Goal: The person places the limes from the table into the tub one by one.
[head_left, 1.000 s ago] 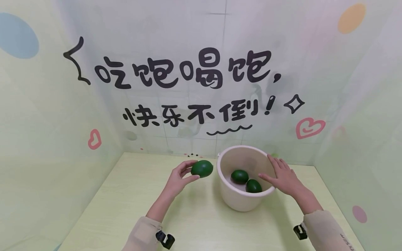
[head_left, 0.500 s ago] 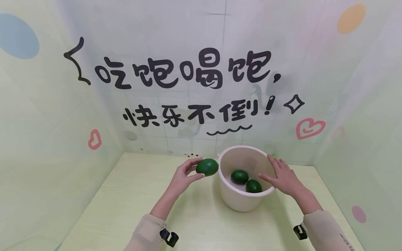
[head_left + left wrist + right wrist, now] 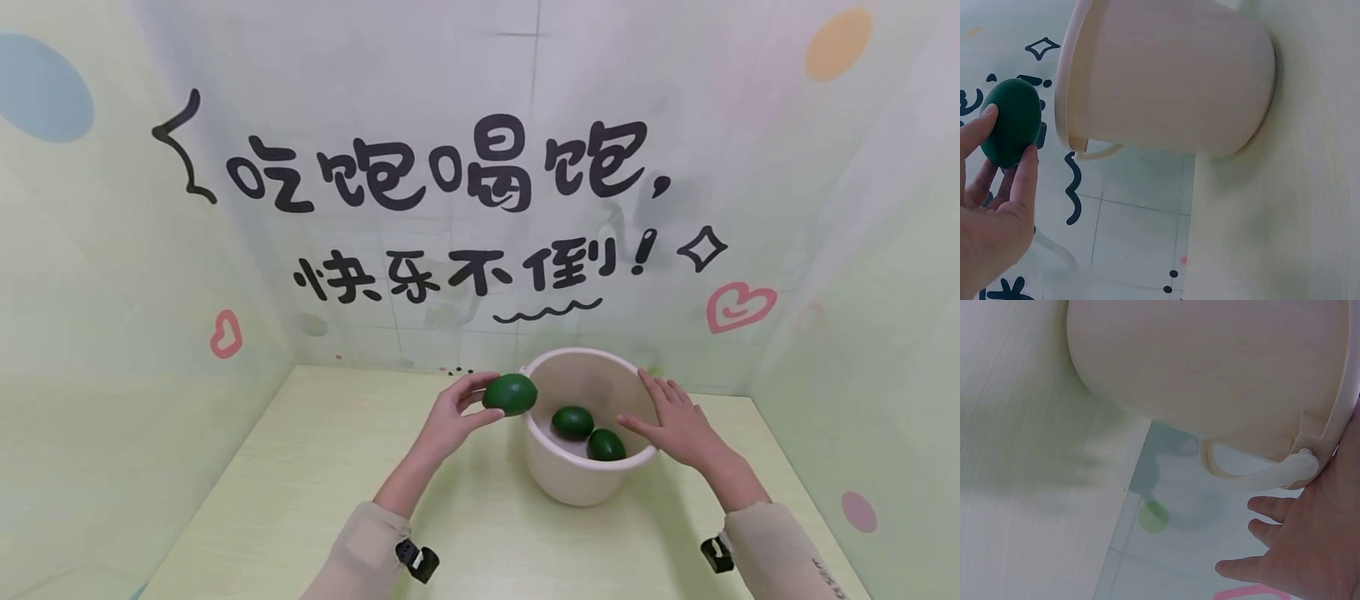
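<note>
My left hand [image 3: 453, 417] pinches a smooth, dark green egg-shaped fruit [image 3: 510, 394] between thumb and fingertips. It is beside the left rim of a pale pink bucket [image 3: 581, 483], its right end overlapping the rim in the head view. The left wrist view shows the fruit [image 3: 1013, 122] above the level of the bucket's mouth. Two similar green fruits, one to the left [image 3: 572, 423] and one nearer [image 3: 606, 445], lie inside on the bottom. My right hand [image 3: 678, 425] rests on the right rim, thumb inside, with straight fingers outside near the bucket handle [image 3: 1272, 475].
The bucket stands upright on a pale wood-look table [image 3: 300, 483]. Behind it rises a printed backdrop [image 3: 420, 100] with black lettering, and similar sheets close both sides. Each sleeve carries a black clip, left [image 3: 417, 560] and right [image 3: 717, 554].
My left hand has carried the green fruit rightward and slightly up, from left of the bucket to its rim. The right hand, the bucket and the two fruits inside have stayed put.
</note>
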Demonstrator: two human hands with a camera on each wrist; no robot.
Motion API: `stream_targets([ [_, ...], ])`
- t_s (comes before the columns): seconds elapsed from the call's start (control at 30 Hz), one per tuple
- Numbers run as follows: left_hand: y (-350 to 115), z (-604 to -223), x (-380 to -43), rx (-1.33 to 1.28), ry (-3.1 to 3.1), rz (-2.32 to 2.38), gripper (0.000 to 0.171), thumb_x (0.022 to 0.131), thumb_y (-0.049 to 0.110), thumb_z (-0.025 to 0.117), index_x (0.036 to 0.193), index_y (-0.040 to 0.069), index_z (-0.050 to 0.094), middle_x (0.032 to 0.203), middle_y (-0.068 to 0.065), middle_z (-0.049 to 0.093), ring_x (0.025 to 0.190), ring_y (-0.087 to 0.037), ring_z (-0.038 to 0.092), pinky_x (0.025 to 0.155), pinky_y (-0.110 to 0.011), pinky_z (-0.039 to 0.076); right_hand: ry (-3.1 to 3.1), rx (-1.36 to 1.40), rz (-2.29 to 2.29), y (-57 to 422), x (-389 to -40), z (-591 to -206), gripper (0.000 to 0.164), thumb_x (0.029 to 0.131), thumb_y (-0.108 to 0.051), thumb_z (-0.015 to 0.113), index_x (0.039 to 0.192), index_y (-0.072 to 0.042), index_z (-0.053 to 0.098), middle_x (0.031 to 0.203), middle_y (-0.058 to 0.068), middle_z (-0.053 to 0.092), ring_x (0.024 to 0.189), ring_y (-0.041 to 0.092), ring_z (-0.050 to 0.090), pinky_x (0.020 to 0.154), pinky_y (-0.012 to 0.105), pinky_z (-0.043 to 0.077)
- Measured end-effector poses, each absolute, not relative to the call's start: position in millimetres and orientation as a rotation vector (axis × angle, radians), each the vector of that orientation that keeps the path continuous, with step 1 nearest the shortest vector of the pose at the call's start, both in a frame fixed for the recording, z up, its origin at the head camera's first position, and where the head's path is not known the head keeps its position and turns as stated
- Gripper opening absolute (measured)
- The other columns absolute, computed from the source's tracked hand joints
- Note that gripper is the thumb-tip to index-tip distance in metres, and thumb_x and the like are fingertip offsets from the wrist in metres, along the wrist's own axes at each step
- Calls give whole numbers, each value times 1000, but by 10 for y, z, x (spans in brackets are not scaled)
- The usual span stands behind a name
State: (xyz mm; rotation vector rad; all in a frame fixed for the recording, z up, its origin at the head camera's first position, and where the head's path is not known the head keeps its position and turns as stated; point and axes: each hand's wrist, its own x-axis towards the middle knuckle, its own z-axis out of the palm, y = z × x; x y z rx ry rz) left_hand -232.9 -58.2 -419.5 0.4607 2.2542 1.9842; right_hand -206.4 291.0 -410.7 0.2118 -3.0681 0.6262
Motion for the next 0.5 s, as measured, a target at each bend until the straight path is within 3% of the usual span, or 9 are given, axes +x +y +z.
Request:
stream_targets([
  [0.37, -505, -4179, -2363, 487, 2274, 1994, 56, 90, 13, 72, 142, 7, 50, 150, -15, 47, 133, -34, 55, 103, -43, 54, -3075, 210, 627, 2905, -2070, -4083, 94, 90, -59, 60, 156, -2, 24, 153, 32, 35, 141, 56, 26, 105, 82, 25],
  [0.5, -549, -4173, -2401, 432, 2256, 2019, 54, 91, 8, 70, 142, 6, 51, 152, -14, 46, 134, -35, 54, 105, -45, 52, -3078, 203, 634, 2910, -2068, -4077, 94, 90, -58, 60, 156, -2, 24, 153, 32, 34, 141, 57, 25, 105, 82, 25],
])
